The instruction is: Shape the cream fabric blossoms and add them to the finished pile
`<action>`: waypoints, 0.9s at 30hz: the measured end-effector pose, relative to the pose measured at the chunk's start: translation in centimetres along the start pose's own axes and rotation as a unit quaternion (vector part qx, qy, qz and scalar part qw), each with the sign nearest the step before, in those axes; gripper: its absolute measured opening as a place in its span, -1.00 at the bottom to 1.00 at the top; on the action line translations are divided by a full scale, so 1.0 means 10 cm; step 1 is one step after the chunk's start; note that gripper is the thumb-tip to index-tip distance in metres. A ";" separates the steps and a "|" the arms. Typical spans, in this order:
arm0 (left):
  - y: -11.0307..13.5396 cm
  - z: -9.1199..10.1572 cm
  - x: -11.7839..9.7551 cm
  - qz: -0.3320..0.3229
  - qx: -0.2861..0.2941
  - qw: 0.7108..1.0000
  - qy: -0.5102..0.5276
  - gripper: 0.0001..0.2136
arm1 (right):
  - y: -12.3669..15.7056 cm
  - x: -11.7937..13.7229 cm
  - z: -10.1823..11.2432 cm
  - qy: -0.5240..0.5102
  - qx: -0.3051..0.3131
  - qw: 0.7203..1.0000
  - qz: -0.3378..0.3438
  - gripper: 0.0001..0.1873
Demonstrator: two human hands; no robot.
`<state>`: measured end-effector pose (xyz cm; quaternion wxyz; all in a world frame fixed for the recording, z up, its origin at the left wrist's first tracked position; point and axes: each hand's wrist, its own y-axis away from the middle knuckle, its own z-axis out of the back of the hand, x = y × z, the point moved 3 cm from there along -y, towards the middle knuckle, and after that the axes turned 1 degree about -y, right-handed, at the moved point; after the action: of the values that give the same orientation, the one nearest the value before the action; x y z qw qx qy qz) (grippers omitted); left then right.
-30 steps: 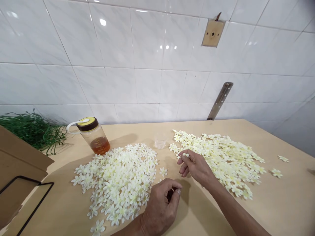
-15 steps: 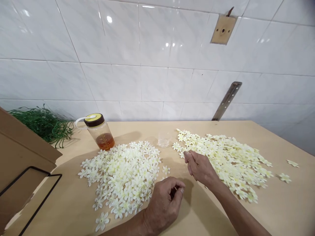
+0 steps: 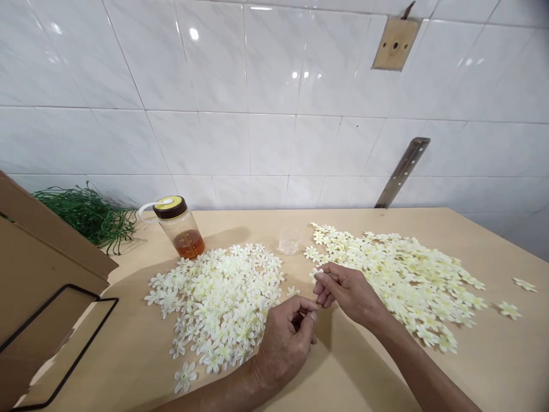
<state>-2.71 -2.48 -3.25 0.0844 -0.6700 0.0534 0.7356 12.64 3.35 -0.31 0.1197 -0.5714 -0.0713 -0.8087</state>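
Note:
Two heaps of small white-and-yellow fabric flowers lie on the wooden table (image 3: 351, 377): the left heap (image 3: 218, 297) and the right heap (image 3: 403, 280). My right hand (image 3: 345, 292) hovers at the near-left edge of the right heap, its fingers pinched on a small white flower piece at the fingertips. My left hand (image 3: 285, 343) rests on the table at the right edge of the left heap, thumb and fingers curled into a pinch; what it holds is hidden. The two hands are close together, almost touching.
A clear bottle (image 3: 179, 226) with amber liquid and a yellow-brown cap stands behind the left heap. A small clear cup (image 3: 289, 243) sits between the heaps. Green plastic strands (image 3: 86, 214) lie at the back left, a cardboard box (image 3: 38, 269) with a black wire frame (image 3: 64, 337) at left. Tiled wall behind.
My right hand has drawn back from the right heap toward my left hand, carrying a flower piece. My left hand has shifted slightly up to meet it. The camera has panned a little.

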 end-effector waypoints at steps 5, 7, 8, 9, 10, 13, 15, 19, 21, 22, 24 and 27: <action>-0.01 0.02 0.01 0.006 -0.011 0.999 0.035 -0.81 | 0.04 0.12 0.05 0.104 -0.042 0.994 0.016 -0.53; -0.02 0.03 0.01 0.011 -0.017 0.998 0.056 -0.80 | 0.04 0.14 0.08 0.137 -0.073 0.987 0.029 -0.53; -0.03 0.03 0.01 0.015 -0.020 0.997 0.069 -0.80 | 0.04 0.14 0.08 0.138 -0.079 0.987 0.032 -0.53; -0.04 0.03 0.00 0.019 -0.025 0.996 0.082 -0.79 | 0.04 0.14 0.08 0.125 -0.075 0.989 0.033 -0.53; -0.05 0.04 -0.01 0.021 -0.032 0.995 0.097 -0.78 | 0.04 0.14 0.07 0.103 -0.057 0.992 0.035 -0.53; -0.11 0.08 -0.06 0.022 -0.055 0.987 0.152 -0.70 | 0.06 0.17 0.00 0.075 0.020 0.995 0.054 -0.60; -0.14 0.09 -0.09 0.032 -0.057 0.980 0.190 -0.67 | 0.07 0.21 -0.04 0.115 0.050 0.990 0.068 -0.67; -0.17 0.10 -0.09 0.056 -0.047 0.971 0.228 -0.68 | 0.10 0.28 -0.06 0.175 0.046 0.980 0.078 -0.78; -0.18 0.11 -0.07 0.062 -0.047 0.970 0.229 -0.69 | 0.11 0.30 -0.06 0.169 0.051 0.982 0.075 -0.84; -0.18 0.11 -0.06 0.065 -0.048 0.970 0.230 -0.69 | 0.12 0.31 -0.06 0.153 0.064 0.984 0.067 -0.85; -0.20 0.11 -0.04 0.069 -0.050 0.967 0.239 -0.69 | 0.13 0.30 -0.07 0.096 0.101 0.990 0.038 -0.82; -0.21 0.12 -0.01 0.074 -0.048 0.965 0.246 -0.69 | 0.13 0.25 -0.07 0.013 0.145 0.989 -0.010 -0.71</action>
<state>-3.47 -0.18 -2.91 -0.0186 -0.8276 0.0868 0.5542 11.62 1.64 1.76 0.1938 -0.5364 -0.1922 -0.7986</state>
